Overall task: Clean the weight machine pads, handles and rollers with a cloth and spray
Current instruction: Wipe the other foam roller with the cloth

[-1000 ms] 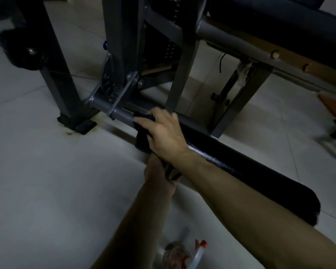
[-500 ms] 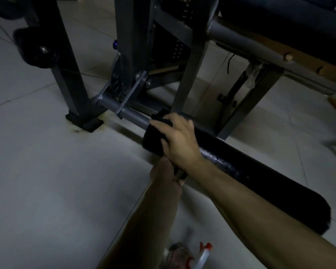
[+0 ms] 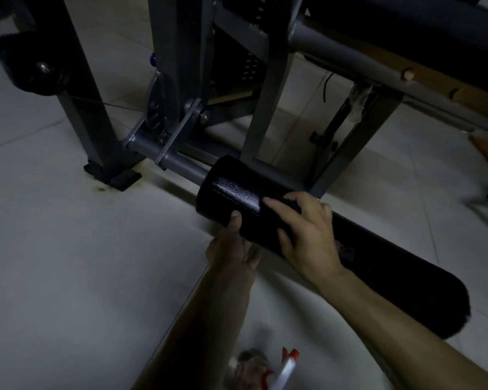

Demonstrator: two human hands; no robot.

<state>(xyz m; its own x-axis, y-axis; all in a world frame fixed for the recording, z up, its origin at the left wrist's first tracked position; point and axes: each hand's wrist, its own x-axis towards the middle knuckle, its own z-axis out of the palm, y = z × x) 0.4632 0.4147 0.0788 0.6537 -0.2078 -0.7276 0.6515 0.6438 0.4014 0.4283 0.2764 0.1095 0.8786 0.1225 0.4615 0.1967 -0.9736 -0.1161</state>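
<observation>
Black foam roller [image 3: 231,190] looks squishy, probably spins: left hand [image 3: 231,250] fingers clamp its 10 o'clock end, right hand [image 3: 307,235] fingers spread, pressing dark cloth [image 3: 283,205].

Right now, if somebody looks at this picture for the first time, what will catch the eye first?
The long black foam roller crosses the middle, low over the tiled floor. The right hand presses a dark cloth onto it, and the left hand holds it from below, thumb on its side. A blurred spray bottle with red parts sits at the bottom edge.
</observation>
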